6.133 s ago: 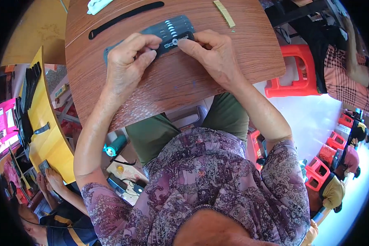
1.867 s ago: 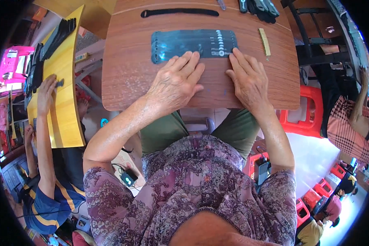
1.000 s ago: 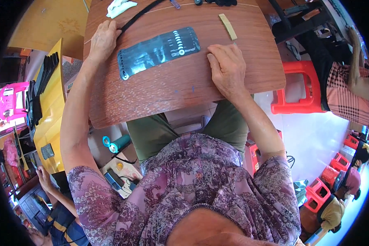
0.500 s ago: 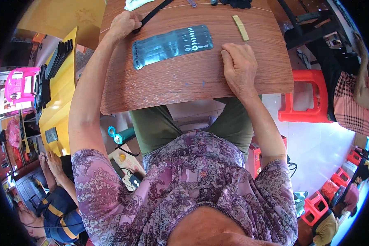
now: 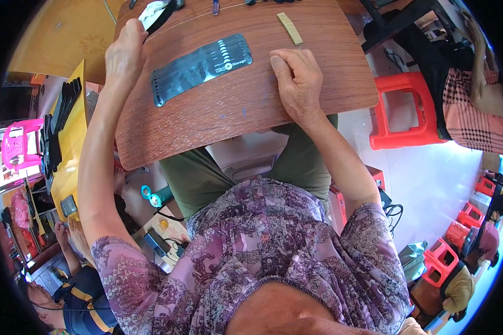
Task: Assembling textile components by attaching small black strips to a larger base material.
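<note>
My left hand (image 5: 126, 54) is raised at the table's far left corner, its fingers closed round a black strap (image 5: 161, 23). The strap curves up past a white cloth-like item (image 5: 153, 12). My right hand (image 5: 299, 84) rests on the brown wooden table (image 5: 207, 123) near its right side, curled into a loose fist, and no object shows in it. Between my hands lies a flat, dark, glossy package (image 5: 198, 70) with a row of pale marks. Beyond my right hand is a narrow yellowish strip (image 5: 289, 29).
A small blue-handled tool (image 5: 216, 6) lies at the far edge. A red plastic stool (image 5: 405, 111) stands right of the table, with a seated person (image 5: 475, 111) beyond. To the left, a yellow table (image 5: 67, 156) carries black strips (image 5: 67, 103); another person (image 5: 84, 296) sits there.
My left hand has lifted and drawn the black strap leftward, bending it into a curve. My right hand remains a fist on the table. The whole view has shifted and tilted slightly.
</note>
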The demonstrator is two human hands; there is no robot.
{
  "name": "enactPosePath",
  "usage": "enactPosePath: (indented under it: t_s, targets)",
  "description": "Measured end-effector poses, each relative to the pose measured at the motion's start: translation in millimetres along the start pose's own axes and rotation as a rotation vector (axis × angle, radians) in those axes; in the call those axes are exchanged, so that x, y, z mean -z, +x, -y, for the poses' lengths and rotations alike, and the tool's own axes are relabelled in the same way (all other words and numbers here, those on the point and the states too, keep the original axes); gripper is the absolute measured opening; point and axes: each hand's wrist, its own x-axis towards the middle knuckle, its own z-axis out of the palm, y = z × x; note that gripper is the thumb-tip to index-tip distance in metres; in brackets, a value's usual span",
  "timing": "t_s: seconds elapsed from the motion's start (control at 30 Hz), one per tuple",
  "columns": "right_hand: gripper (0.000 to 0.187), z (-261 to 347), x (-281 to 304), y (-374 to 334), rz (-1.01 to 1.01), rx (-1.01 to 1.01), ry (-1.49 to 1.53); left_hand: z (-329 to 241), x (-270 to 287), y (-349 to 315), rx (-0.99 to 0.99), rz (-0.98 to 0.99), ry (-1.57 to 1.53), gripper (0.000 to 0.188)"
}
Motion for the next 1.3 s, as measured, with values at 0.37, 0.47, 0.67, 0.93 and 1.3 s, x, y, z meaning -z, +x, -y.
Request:
enactPosePath:
  t_s: [0.37, 0.47, 0.67, 0.93, 1.3]
  targets:
    - [0.048, 38, 34, 4, 0.341, -0.899, 1.105, -91, 59, -96, -0.601, -0.255, -0.109, 0.023]
    - [0.045, 43, 39, 3, 0.443, -0.967, 1.086, -96, 53, -108, -0.585, -0.250, -0.110, 0.025]
    - [0.026, 44, 35, -9, 0.367, -0.934, 0.927, -102, 47, -138, -0.018, -0.068, -0.721, 0.016]
    - [0.019, 53, 27, -12, 0.377, -0.719, 0.893, -91, 43, -136, 0.882, 0.125, -1.615, 0.016]
    - [0.020, 54, 28, -15, 0.440, -0.510, 0.781, -89, 48, -135, 0.962, 0.194, -1.646, 0.016]
